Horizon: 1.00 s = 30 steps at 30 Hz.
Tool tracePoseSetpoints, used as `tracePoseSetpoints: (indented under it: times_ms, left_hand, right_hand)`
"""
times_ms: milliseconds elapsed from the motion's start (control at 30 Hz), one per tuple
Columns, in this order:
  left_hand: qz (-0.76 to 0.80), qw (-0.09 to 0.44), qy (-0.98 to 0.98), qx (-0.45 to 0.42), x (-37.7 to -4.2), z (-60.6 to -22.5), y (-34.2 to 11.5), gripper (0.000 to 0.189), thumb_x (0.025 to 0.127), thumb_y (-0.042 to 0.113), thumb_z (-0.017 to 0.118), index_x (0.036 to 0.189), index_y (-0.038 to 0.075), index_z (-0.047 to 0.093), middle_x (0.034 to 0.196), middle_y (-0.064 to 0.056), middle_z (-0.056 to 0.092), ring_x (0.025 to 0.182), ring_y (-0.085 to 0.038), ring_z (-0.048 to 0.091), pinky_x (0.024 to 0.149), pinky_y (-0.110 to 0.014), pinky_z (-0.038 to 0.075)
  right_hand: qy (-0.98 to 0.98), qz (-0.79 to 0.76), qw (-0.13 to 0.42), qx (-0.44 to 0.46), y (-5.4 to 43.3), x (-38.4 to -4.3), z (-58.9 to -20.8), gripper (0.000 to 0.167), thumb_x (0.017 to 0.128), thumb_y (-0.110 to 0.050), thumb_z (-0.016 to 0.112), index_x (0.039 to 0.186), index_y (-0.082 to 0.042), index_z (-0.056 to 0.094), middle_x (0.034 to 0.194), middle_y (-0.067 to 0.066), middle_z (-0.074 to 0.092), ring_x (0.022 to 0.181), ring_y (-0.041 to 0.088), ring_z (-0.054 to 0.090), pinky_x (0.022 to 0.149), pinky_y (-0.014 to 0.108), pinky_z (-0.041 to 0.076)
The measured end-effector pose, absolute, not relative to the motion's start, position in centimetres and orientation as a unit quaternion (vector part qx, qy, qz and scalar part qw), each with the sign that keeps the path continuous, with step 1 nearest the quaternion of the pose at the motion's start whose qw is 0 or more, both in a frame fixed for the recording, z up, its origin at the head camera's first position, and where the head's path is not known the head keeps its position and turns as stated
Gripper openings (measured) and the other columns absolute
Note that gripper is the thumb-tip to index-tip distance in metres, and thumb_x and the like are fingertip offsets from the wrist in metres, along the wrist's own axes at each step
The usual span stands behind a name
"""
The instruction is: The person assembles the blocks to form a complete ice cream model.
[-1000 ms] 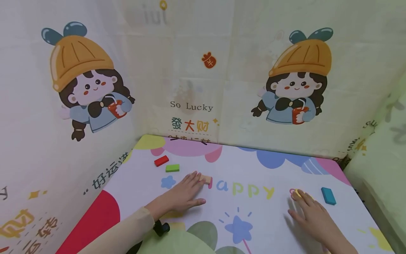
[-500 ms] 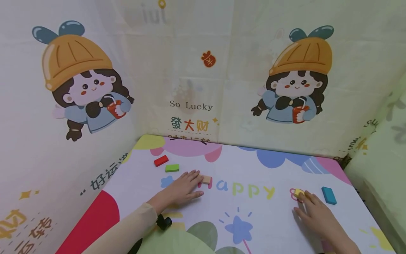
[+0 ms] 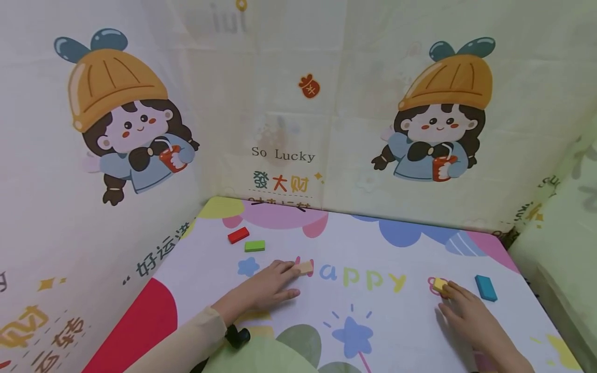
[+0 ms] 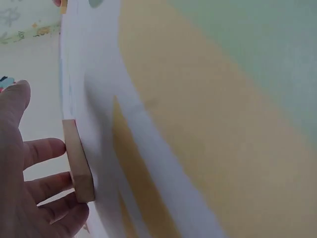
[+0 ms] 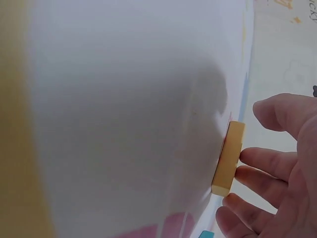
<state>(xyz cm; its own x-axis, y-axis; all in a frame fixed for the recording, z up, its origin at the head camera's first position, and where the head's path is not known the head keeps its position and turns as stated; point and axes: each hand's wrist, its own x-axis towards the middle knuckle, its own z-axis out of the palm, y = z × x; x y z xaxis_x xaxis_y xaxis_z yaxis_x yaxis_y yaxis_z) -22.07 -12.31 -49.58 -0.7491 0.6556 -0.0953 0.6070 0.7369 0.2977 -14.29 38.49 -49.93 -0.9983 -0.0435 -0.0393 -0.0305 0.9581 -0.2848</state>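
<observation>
In the head view my left hand (image 3: 275,285) reaches in from the left, its fingertips on a plain wooden block (image 3: 305,268) lying over the pink printed letter. The left wrist view shows those fingers pressed on the top face of the wooden block (image 4: 78,161), the thumb held apart from it. On the right, fingertips of my right hand (image 3: 475,318) rest on a yellow block (image 3: 439,285), which lies on a pink printed flower. Seen from the right wrist, two fingers touch the upper face of the yellow block (image 5: 229,158) and the thumb is off it.
A red block (image 3: 239,235) and a green block (image 3: 255,246) lie at the back left. A blue block (image 3: 486,288) sits right of my right hand. The printed table (image 3: 406,331) meets patterned cloth walls (image 3: 345,171) at the back and sides.
My right hand has drawn back to the right, leaving more of the yellow block showing. My left hand has shifted slightly nearer, and the wooden block has turned and moved a little nearer.
</observation>
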Motion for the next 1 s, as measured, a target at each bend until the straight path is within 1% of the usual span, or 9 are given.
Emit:
tracePoseSetpoints:
  times_ms: [167,300,400,500,633,767,867,1000]
  left_hand:
    - [0.133,0.1,0.923,0.348,-21.1,-49.2,-11.8,0.064,0.103,0.059,0.051,0.153,0.021,0.049,0.156,-0.008,0.045,0.141,-0.026,0.045,0.115,-0.045,0.045]
    - [0.133,0.096,0.92,0.356,-20.4,-49.1,-11.3,0.059,0.102,0.058,0.054,0.15,0.024,0.054,0.144,-0.006,0.053,0.129,-0.021,0.051,0.107,-0.038,0.05]
    - [0.128,0.086,0.916,0.37,-20.0,-49.1,-11.0,0.055,0.102,0.055,0.056,0.147,0.024,0.057,0.135,-0.002,0.057,0.12,-0.017,0.052,0.101,-0.034,0.05]
    - [0.112,0.072,0.911,0.391,-19.6,-49.1,-10.6,0.052,0.102,0.052,0.058,0.146,0.024,0.059,0.13,0.001,0.059,0.116,-0.015,0.052,0.099,-0.031,0.05]
    - [0.092,0.057,0.9,0.423,-19.0,-49.0,-9.9,0.05,0.102,0.047,0.06,0.146,0.022,0.059,0.13,0.002,0.06,0.115,-0.014,0.053,0.1,-0.029,0.05]
    - [0.102,0.066,0.893,0.434,-18.6,-48.9,-9.4,0.05,0.103,0.043,0.06,0.148,0.024,0.057,0.132,0.003,0.061,0.115,-0.012,0.054,0.1,-0.028,0.049]
    - [0.114,0.074,0.888,0.439,-18.6,-49.1,-9.0,0.049,0.103,0.042,0.061,0.148,0.025,0.058,0.133,0.005,0.061,0.116,-0.011,0.054,0.101,-0.027,0.049]
    - [0.112,0.068,0.878,0.461,-18.6,-49.5,-8.4,0.046,0.104,0.041,0.06,0.147,0.026,0.058,0.136,0.005,0.061,0.121,-0.011,0.054,0.105,-0.029,0.048]
  right_hand:
    - [0.987,-0.159,0.017,-0.02,38.5,-14.1,-50.0,0.06,0.098,-0.032,0.068,0.135,0.013,0.056,0.147,0.04,0.043,0.131,0.06,0.04,0.105,0.076,0.035]
    - [0.986,-0.165,0.012,-0.019,38.5,-14.0,-50.1,0.058,0.098,-0.03,0.068,0.135,0.014,0.056,0.147,0.039,0.043,0.131,0.059,0.04,0.105,0.076,0.035]
    - [0.986,-0.168,0.011,-0.018,38.5,-14.0,-50.0,0.059,0.099,-0.03,0.067,0.136,0.014,0.055,0.147,0.039,0.044,0.132,0.06,0.04,0.105,0.077,0.035]
    - [0.985,-0.173,0.013,-0.018,38.3,-14.0,-50.0,0.06,0.099,-0.031,0.066,0.138,0.013,0.055,0.147,0.039,0.043,0.131,0.06,0.04,0.105,0.077,0.034]
    - [0.984,-0.178,0.016,-0.022,37.9,-13.9,-49.9,0.059,0.099,-0.031,0.066,0.14,0.011,0.055,0.149,0.037,0.043,0.132,0.06,0.039,0.105,0.077,0.034]
    - [0.982,-0.186,0.007,-0.032,37.4,-13.9,-49.7,0.059,0.099,-0.029,0.067,0.14,0.012,0.055,0.151,0.036,0.044,0.134,0.059,0.04,0.105,0.076,0.035]
    - [0.981,-0.189,-0.006,-0.045,36.8,-13.9,-49.8,0.058,0.098,-0.027,0.069,0.139,0.012,0.055,0.149,0.036,0.046,0.134,0.059,0.041,0.105,0.075,0.036]
    - [0.979,-0.192,-0.018,-0.06,35.9,-14.0,-49.8,0.056,0.097,-0.024,0.07,0.139,0.011,0.057,0.148,0.033,0.049,0.134,0.057,0.043,0.106,0.074,0.037]
